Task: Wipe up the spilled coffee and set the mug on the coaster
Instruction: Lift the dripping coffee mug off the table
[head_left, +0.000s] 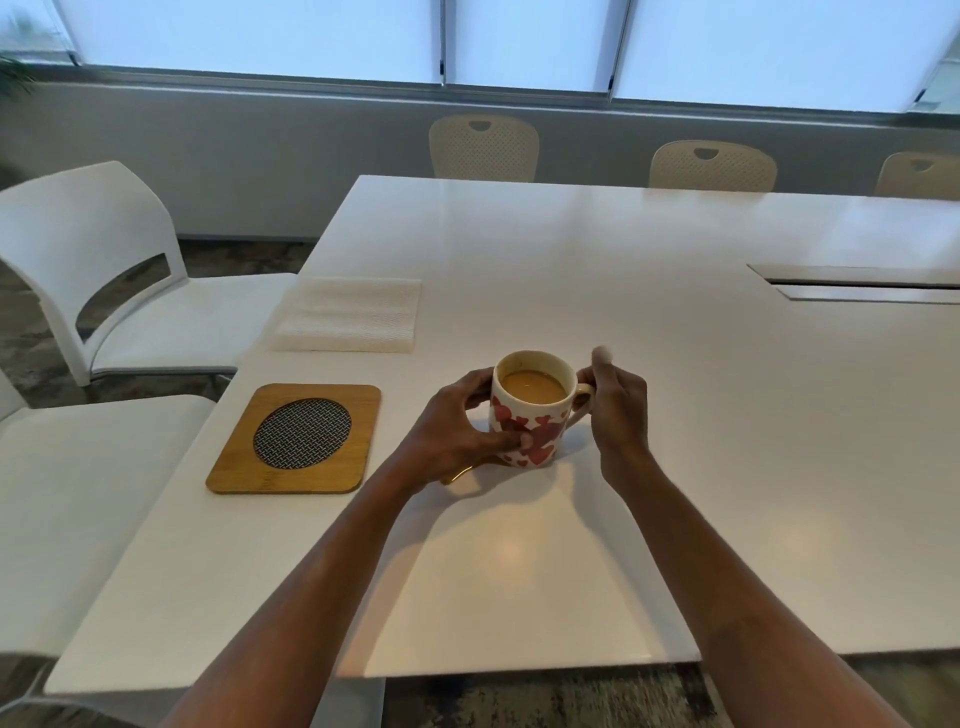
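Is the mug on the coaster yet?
No, the mug stands on the bare table, to the right of the coaster.

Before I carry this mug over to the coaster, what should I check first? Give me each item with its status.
1. Left hand wrapped round the white ceramic mug with red hearts: ok.
2. Right hand at the mug's handle, firm hold: cannot tell, one fingertip is blurred.
3. Milky coffee level fairly high in the mug: not ok for a quick move, so keep it level.
4. Square wooden coaster with a dark mesh oval bare, to the left of the mug: ok.
5. Folded white paper towel lying flat beyond the coaster: ok.
6. Spill located on the white table: cannot tell, only a small brownish mark under the left hand.
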